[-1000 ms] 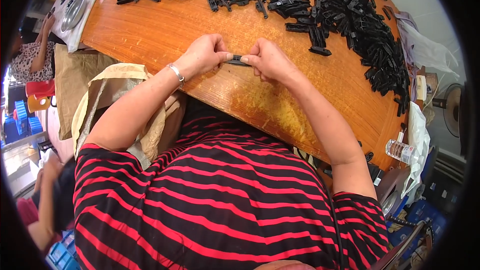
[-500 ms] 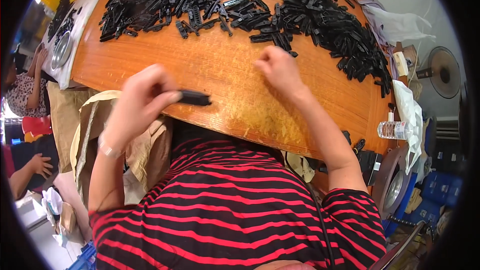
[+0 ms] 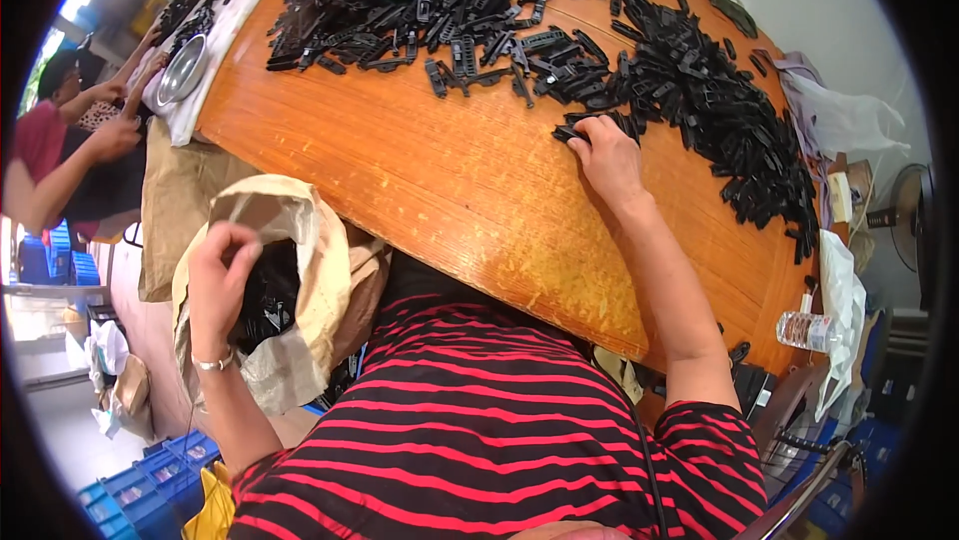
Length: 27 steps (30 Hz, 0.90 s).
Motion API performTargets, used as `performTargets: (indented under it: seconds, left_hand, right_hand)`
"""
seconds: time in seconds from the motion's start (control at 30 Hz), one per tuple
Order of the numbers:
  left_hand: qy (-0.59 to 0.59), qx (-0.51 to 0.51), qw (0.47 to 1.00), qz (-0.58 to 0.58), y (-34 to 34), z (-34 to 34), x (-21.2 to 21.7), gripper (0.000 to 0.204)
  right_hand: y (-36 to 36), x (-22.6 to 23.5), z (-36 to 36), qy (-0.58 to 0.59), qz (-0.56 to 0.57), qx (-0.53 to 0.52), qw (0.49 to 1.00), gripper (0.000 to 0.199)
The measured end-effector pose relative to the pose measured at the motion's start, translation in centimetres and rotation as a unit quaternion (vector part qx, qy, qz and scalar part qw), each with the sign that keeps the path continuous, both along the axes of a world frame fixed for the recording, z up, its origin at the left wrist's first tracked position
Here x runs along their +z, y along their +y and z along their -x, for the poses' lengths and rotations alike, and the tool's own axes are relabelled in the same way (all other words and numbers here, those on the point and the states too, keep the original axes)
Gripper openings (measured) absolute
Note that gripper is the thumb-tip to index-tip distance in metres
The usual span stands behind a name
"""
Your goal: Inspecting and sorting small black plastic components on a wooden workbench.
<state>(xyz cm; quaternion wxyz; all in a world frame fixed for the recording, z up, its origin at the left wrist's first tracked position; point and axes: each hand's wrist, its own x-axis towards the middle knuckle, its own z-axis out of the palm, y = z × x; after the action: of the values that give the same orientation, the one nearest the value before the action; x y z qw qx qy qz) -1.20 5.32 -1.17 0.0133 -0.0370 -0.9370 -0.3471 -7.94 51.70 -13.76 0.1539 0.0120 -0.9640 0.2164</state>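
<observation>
right fingers on black parts, sack left, bottle and fan right

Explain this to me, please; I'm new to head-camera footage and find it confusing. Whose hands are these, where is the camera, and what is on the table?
There is no machine here, just a person's two bare hands. The camera is worn on that person's head and looks down through a very wide lens, so straight edges bend. The striped shirt is the wearer's own. On the wooden table lie many black plastic parts. The right hand touches a few of them; whether it grasps any is unclear. The left hand is over the open sack, which has dark pieces inside. That hand is blurred, but I see nothing held in it.
</observation>
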Motion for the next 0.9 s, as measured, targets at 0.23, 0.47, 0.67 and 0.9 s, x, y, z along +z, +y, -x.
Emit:
performTargets:
  seconds: [0.23,0.47,0.67,0.9]
  left_hand:
    - [0.093,-0.211,0.972,0.047,11.0,11.7,1.3,0.011]
    - [0.180,-0.295,0.905,0.247,16.7,22.6,-9.1,0.018]
    - [0.222,-0.283,0.896,0.260,16.9,22.7,-11.0,0.014]
    - [0.033,-0.333,0.932,0.137,16.5,18.7,-8.4,0.017]
  right_hand:
    - [-5.4,0.5,-0.2,-0.059,0.104,0.080,0.990,0.014]
    - [-9.5,-0.6,-1.5,-0.029,0.093,0.121,0.988,0.011]
    - [-10.0,-0.3,-2.1,-0.058,0.104,0.127,0.985,0.012]
    - [-9.8,3.1,-1.0,0.024,0.135,0.129,0.982,0.018]
